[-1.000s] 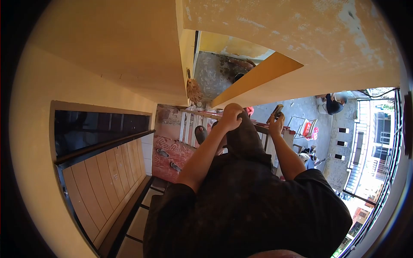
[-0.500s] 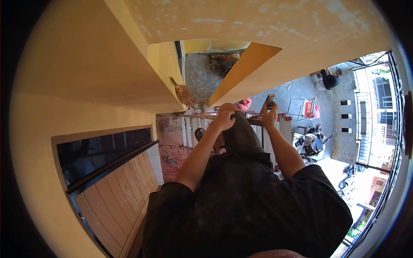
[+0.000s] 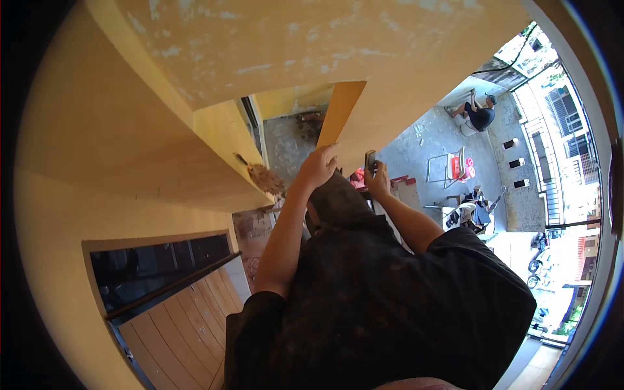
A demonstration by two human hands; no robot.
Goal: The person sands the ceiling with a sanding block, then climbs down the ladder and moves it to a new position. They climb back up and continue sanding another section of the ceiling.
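My left hand (image 3: pixel 318 166) is raised above my bent leg (image 3: pixel 341 200), fingers apart and holding nothing. Its fingertips overlap the lower edge of the yellow wall (image 3: pixel 416 71) beside an opening. In my right hand (image 3: pixel 378 182) is a small rectangular block (image 3: pixel 370 160), tan and dark, resembling a sanding block. The fingers wrap round its lower end, and it stands upright close to the wall. Pale, scuffed patches mark the wall above both hands.
A brush-like bundle of bristles (image 3: pixel 265 178) sticks out by the left wall corner. Far below are a folding chair (image 3: pixel 450 168) with red items and a seated person (image 3: pixel 481 116) facing a wall. A dark window (image 3: pixel 162 263) is at lower left.
My left hand has lifted off my knee toward the wall. My right hand has moved left with the block, and the view has shifted closer to the wall.
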